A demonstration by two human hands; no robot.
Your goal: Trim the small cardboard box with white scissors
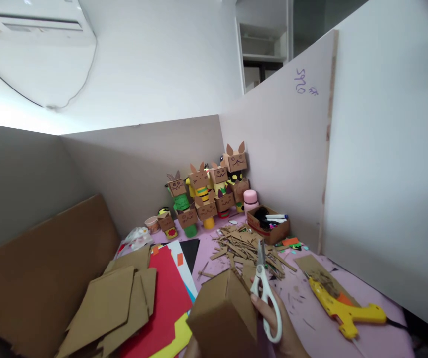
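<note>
A brown cardboard box (214, 318), with plain flat sides, is tilted at the lower middle of the view, between the two grips. The left grip (192, 348) shows only a little skin at the lower left side of the box; the rest is hidden, so I cannot tell how its fingers are closed. The right grip (286, 325) is grasping a pair of white-handled scissors (260, 273) with metal blades, which point away from the person. Its fingertips are just beside the right side of the box.

Ahead of the right grip, a loose heap of narrow brown cardboard strips (240, 243) lies on the purple-covered bench (299, 303). To its right lies a yellow plastic glue gun (348, 312) with a black cable. To the left of the left grip are a bright yellow paper piece (180, 334), a large red paper sheet (169, 283) and, farther, a pile of flat brown cardboard pieces (111, 298).

Well beyond both grips, a group of cardboard-headed animal figures (199, 179) with drawn faces stands near a pink lidded container (250, 198) and an open cardboard tray (269, 234) holding pens.
</note>
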